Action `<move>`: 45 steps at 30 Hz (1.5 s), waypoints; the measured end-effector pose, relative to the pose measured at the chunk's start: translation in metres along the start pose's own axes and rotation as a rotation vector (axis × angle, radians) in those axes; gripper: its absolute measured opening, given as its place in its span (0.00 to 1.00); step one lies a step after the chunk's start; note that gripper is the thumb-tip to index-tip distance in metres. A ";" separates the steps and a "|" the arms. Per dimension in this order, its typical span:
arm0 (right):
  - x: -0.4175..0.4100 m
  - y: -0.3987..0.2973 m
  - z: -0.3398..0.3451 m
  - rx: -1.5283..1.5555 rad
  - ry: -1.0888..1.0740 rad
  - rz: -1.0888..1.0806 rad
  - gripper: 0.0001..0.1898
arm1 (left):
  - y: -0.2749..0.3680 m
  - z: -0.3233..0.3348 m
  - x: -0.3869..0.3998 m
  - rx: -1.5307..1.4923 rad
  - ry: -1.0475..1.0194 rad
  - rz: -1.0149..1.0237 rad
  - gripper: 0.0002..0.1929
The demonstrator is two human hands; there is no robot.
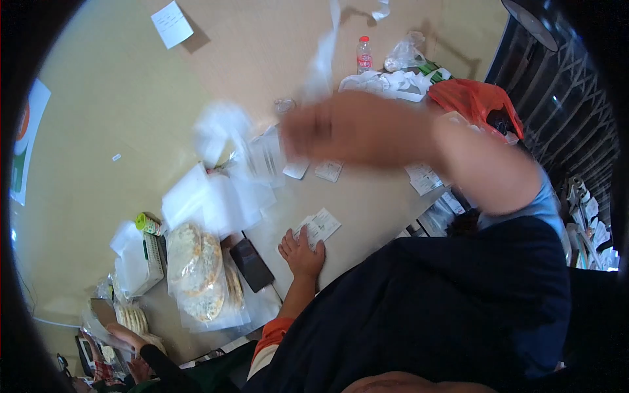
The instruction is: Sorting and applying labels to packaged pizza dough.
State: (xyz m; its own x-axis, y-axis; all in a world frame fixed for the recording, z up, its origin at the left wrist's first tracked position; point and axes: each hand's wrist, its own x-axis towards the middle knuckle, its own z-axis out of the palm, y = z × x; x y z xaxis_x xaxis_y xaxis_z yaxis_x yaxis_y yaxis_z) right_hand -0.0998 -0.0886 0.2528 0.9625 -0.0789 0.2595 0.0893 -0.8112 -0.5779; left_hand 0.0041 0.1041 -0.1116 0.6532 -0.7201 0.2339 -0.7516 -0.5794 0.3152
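Observation:
My left hand (303, 253) lies with its fingers spread on printed paper slips (323, 223) on the table. My right hand (324, 128) is raised and blurred by motion over the table's far part. A long white strip (322, 59) runs from the top of the view down to this hand; blur hides whether the fingers hold it. More slips (329, 170) lie below the right hand. Left of it are clear plastic bags (265, 152) and white translucent sheets (216, 196). Flat round breads in clear bags (201, 275) lie beside a dark phone (251, 265).
A plastic basket (155, 258) and a green-lidded container (147, 224) stand at left. A red-capped bottle (364, 56), a red plastic bag (476, 100) and more slips (423, 178) are at right. Another person's hand (123, 334) is at lower left, by stacked breads (131, 318).

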 end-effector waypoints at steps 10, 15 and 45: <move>-0.111 -0.015 0.132 0.220 -0.435 0.271 0.13 | -0.024 -0.022 -0.008 -1.188 -0.065 -0.127 0.19; -0.128 -0.015 0.145 0.281 -0.319 0.431 0.13 | 0.044 -0.149 -0.014 -1.524 -0.227 0.297 0.17; -0.157 0.000 0.230 1.255 0.285 0.970 0.15 | 0.051 -0.163 -0.077 -0.977 -0.229 0.083 0.13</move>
State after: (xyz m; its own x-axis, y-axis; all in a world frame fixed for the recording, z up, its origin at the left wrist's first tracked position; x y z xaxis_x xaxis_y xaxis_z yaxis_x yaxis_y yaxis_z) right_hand -0.1919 0.0574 0.0341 0.7144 -0.4706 -0.5179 -0.2142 0.5575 -0.8021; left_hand -0.0695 0.1923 0.0365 0.4915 -0.8596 0.1396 -0.3223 -0.0306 0.9461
